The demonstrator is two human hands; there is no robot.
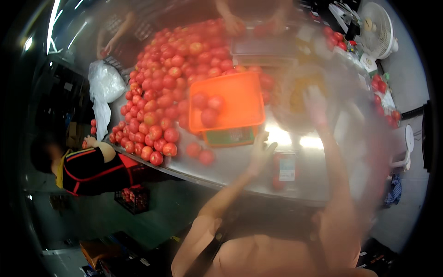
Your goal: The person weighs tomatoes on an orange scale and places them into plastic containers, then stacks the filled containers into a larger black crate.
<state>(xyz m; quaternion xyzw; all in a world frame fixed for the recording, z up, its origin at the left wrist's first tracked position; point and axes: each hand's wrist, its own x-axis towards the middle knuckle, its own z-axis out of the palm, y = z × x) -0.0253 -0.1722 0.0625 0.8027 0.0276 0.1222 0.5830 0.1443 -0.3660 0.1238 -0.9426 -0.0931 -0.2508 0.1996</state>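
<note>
An orange tray [240, 121] holds a few tomatoes [210, 115] and sits on a scale with a green front [230, 137]. My left hand [261, 154] is beside the scale's right end, its fingers apart and nothing visible in them. Farther right, my right hand [315, 104] reaches over a hazy yellowish heap [301, 92], fingers stretched out; blur hides whether they touch it. Between my forearms lies a clear pack of tomatoes [278, 177] with a white label [287, 170].
A large heap of tomatoes [159, 87] covers the metal table's left side. Behind the tray stands a clear plastic box [263, 53]. Hands of another person [235, 25] show at the far side. Someone in black [92, 168] is at the left edge, near a white plastic bag [105, 81].
</note>
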